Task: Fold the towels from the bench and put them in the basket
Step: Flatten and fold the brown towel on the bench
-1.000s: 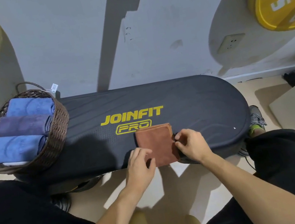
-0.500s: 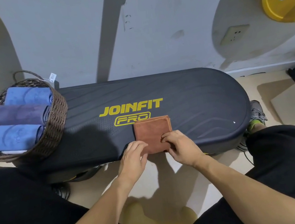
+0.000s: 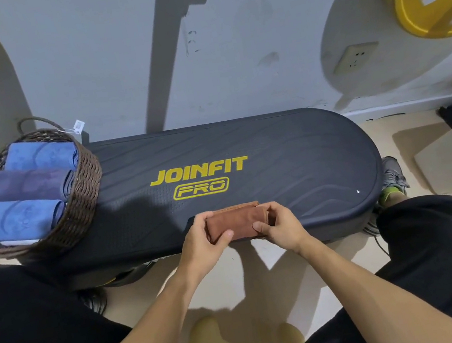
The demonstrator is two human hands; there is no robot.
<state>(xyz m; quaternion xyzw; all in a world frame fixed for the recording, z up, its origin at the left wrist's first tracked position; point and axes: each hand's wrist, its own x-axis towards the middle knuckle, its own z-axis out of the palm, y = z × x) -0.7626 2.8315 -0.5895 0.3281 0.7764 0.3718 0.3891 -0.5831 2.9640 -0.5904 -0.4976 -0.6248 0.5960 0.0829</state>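
A person sits facing a dark oval bench (image 3: pixel 290 154) with yellow lettering. Both bare hands grip a small brown towel (image 3: pixel 234 221) folded into a thick bundle at the near edge of the bench. The left hand (image 3: pixel 201 243) clamps the bundle's left end, thumb on top and fingers (image 3: pixel 203 219) curled over its far side. The right hand (image 3: pixel 283 226) clamps the right end the same way, thumb pressing the top near the middle. The towel lies between the two thumbs, its far edge showing just beyond the fingertips. Well off to the left of the left hand, a woven basket (image 3: pixel 85 195) sits on the bench end, holding three rolled towels (image 3: pixel 17 219) side by side, two blue and one purple between them.
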